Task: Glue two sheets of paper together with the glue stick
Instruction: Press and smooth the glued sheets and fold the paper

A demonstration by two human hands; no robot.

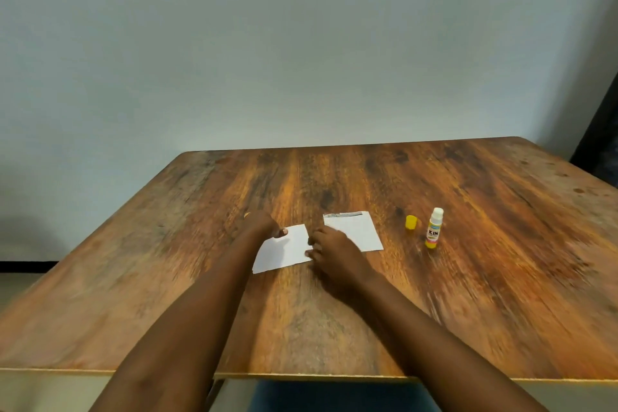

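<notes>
Two small white paper sheets lie on the wooden table (468,294). The left sheet (284,251) is pinched at its top left corner by my left hand (262,224) and at its right edge by my right hand (329,251). The right sheet (359,231) lies flat just behind my right hand, partly hidden by it. A glue stick (434,228) stands upright and uncapped to the right of the sheets. Its yellow cap (411,222) sits on the table just left of it.
A pale wall rises behind the table's far edge. A dark object (598,140) stands at the far right beside the table. The near table edge runs across the bottom of the view.
</notes>
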